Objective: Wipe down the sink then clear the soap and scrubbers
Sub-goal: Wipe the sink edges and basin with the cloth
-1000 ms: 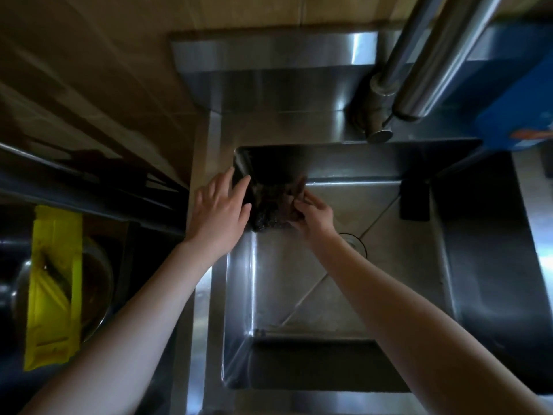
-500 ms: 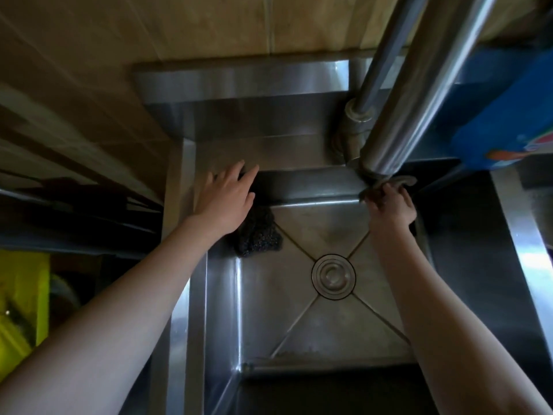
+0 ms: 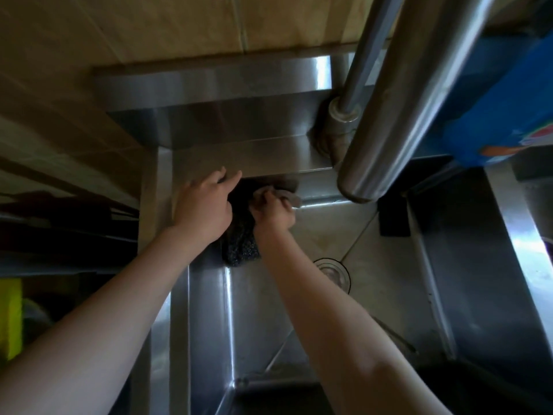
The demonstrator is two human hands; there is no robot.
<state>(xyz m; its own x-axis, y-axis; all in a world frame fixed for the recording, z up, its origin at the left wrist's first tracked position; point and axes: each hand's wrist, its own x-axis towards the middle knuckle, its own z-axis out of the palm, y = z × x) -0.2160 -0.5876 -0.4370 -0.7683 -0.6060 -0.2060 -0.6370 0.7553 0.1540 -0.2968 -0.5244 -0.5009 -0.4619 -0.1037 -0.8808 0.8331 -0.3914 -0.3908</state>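
Fingers [image 3: 270, 196] of the right hand [image 3: 273, 212] are bunched on a grey cloth [image 3: 289, 198] at the sink's [image 3: 398, 295] far-left corner, having come back from under the tap half a second ago, so wiping seems to have resumed there. The left hand [image 3: 203, 209], fingers together and holding nothing, has stayed flat on the rim above one dark scrubber [image 3: 239, 250]. Beyond: one drain [image 3: 333, 272], one dark block [image 3: 393, 218], one tap [image 3: 389, 100]; soap cannot be told.

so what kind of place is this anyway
Most likely a kitchen, at the washing-up spot: a stainless steel sink with a round drain, a big metal faucet over it, and a dark scrubber in the basin's far left corner.
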